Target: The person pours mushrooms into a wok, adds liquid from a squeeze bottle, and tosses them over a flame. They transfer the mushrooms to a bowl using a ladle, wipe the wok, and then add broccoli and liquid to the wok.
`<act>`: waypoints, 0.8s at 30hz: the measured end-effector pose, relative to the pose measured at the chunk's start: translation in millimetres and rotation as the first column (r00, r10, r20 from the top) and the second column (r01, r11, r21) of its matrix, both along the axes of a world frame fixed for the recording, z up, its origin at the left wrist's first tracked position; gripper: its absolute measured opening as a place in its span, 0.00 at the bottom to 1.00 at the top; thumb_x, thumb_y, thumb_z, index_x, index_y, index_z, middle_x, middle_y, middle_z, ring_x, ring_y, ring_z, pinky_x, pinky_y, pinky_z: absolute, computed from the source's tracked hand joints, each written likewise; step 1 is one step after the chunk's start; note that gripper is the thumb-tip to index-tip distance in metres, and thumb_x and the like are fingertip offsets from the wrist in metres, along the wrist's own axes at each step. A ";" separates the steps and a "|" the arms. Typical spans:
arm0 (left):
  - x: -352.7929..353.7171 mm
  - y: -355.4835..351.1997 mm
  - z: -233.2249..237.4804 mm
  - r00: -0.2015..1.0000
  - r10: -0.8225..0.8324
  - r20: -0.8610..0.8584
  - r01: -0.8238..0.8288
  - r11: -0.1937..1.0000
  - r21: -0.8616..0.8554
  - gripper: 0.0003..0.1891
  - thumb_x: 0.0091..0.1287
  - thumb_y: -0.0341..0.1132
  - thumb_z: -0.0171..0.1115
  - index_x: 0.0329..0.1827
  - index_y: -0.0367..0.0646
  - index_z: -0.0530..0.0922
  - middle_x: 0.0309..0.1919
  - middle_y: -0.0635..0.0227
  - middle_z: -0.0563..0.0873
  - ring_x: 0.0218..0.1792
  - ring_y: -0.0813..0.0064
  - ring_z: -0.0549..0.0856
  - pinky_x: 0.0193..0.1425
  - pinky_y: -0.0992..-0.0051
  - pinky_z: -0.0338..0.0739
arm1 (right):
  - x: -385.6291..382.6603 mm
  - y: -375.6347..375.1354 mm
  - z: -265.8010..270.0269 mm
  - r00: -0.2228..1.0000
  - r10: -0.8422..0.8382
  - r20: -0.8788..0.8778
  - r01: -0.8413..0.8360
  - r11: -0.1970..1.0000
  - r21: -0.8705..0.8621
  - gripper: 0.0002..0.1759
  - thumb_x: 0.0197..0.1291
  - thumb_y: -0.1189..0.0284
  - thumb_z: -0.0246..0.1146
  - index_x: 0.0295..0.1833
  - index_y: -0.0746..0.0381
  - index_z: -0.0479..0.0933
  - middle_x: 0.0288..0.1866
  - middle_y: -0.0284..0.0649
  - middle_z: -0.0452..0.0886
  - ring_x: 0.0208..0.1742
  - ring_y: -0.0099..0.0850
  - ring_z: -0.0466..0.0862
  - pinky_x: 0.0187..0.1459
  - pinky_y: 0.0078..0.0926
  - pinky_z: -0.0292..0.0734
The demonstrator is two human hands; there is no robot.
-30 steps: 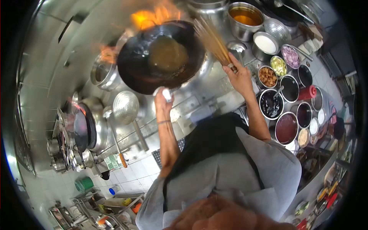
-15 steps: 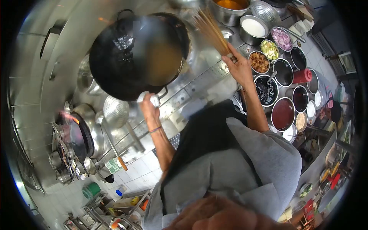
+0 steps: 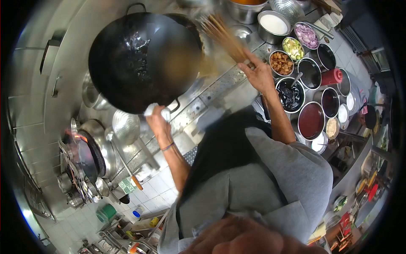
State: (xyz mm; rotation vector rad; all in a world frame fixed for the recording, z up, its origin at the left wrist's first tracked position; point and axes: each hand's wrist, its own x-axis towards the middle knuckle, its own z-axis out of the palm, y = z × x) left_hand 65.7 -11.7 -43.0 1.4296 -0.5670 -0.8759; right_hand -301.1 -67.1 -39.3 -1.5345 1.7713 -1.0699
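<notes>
My left hand is closed around a folded white cloth, pressed to the near rim of a large black wok beside its loop handle. The wok looks wet and shiny inside; part of its right side is blurred. In my right hand is a bamboo wok brush, fingers wrapped round its bound end. Its bristles point up and left, to the right of the wok and apart from it.
Right of my right hand stand metal pots: white liquid, fried brown pieces, chopped onion, dark sauce and red sauce. A perforated skimmer lies left of my left hand. Further left is another burner with a flame.
The wok has shifted a little left and toward me, with my left hand and the cloth still at its rim. My right hand and the brush have moved slightly left. The view has shifted slightly.
</notes>
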 end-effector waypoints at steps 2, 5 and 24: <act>-2.6 -4.0 -0.7 1.000 0.012 0.026 -0.011 0.999 -0.042 0.04 0.51 0.22 0.63 0.27 0.41 0.76 0.24 0.72 0.78 0.22 0.76 0.77 0.25 0.75 0.67 | 0.5 0.7 1.4 1.000 0.011 -0.009 -0.011 1.000 0.027 0.32 0.61 0.58 0.72 0.71 0.51 0.75 0.37 0.47 0.86 0.30 0.30 0.81 0.41 0.31 0.80; -1.4 -5.2 1.4 0.999 0.001 0.036 0.000 0.999 -0.035 0.05 0.51 0.22 0.63 0.27 0.41 0.76 0.24 0.72 0.78 0.23 0.76 0.77 0.27 0.75 0.68 | 1.1 -4.5 -7.5 0.999 0.039 -0.035 -0.039 0.999 -0.003 0.33 0.62 0.53 0.70 0.72 0.48 0.75 0.22 0.49 0.82 0.24 0.37 0.82 0.35 0.35 0.79; -21.5 -1.7 17.9 0.962 -0.029 0.272 0.072 0.986 -0.152 0.23 0.55 0.20 0.64 0.56 0.29 0.72 0.43 0.63 0.83 0.40 0.74 0.81 0.47 0.73 0.77 | 102.6 -97.4 24.7 0.986 0.157 -0.064 -0.160 0.986 -0.043 0.39 0.66 0.47 0.62 0.78 0.52 0.64 0.39 0.54 0.87 0.43 0.54 0.87 0.49 0.49 0.81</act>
